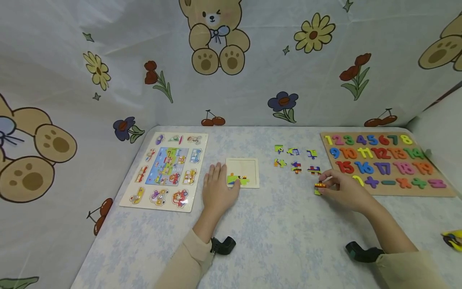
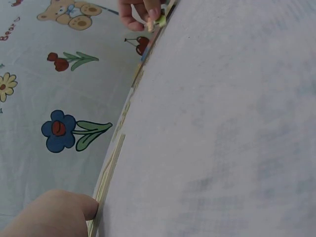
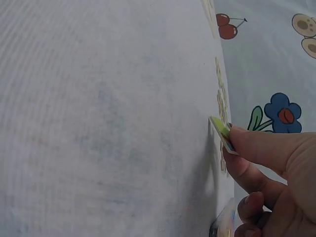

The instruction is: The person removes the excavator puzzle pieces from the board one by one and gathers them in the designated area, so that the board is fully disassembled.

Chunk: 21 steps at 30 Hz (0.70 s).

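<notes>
My left hand (image 1: 219,190) lies flat along the left side of a small square wooden puzzle tray (image 1: 246,165), fingers straight, thumb over its lower left part. Inside the tray, a few joined puzzle pieces (image 1: 244,181) fill the lower edge. In the left wrist view the thumb rests on the tray's edge. My right hand (image 1: 343,189) pinches a small green-and-orange puzzle piece (image 1: 319,186) between thumb and fingers, beside the number board's left edge. The right wrist view has this piece (image 3: 224,134) tilted on edge, held by thumb and forefinger.
Several loose puzzle pieces (image 1: 293,151) lie in two rows right of the tray. A vehicle picture board (image 1: 198,160) is on the left, a wooden number board (image 1: 397,192) on the right. A yellow item (image 1: 452,239) sits at the right edge. Patterned cloth (image 1: 252,100) rises behind the table.
</notes>
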Each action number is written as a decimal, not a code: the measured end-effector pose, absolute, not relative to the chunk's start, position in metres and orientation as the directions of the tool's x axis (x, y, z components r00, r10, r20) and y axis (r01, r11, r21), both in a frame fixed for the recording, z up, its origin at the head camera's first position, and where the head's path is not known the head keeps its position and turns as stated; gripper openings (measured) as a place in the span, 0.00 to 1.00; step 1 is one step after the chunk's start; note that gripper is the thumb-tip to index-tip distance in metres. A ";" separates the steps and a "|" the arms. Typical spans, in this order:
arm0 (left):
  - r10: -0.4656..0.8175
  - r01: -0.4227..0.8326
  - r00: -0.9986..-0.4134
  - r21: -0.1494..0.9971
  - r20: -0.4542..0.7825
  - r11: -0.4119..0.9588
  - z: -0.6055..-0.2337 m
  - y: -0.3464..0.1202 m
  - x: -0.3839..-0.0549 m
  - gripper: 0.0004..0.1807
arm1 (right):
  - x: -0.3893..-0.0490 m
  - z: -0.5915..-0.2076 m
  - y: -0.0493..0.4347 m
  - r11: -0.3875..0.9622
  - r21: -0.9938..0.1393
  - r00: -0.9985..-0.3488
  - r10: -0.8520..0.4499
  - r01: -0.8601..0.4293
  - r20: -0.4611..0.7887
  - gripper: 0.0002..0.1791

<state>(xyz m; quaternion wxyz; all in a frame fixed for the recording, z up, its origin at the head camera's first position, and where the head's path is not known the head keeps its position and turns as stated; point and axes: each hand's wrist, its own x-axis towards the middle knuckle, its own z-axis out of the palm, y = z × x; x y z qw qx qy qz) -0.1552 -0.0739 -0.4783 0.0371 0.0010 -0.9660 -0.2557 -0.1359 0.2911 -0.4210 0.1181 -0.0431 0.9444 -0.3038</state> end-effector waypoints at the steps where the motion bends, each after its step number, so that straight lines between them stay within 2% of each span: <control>1: -0.021 0.016 -0.997 0.494 0.070 0.869 -0.478 -0.074 -0.155 0.43 | -0.136 -0.421 0.291 0.814 -0.581 -0.969 -0.147 -0.005 -0.198 0.19; 11: -0.022 0.016 -0.997 0.500 0.070 0.866 -0.479 -0.075 -0.155 0.43 | -0.141 -0.428 0.292 0.849 -0.528 -0.978 -0.110 0.000 -0.176 0.17; 21: -0.022 0.017 -0.997 0.501 0.072 0.865 -0.477 -0.075 -0.154 0.42 | -0.142 -0.432 0.292 0.895 -0.445 -0.988 -0.099 -0.037 -0.118 0.20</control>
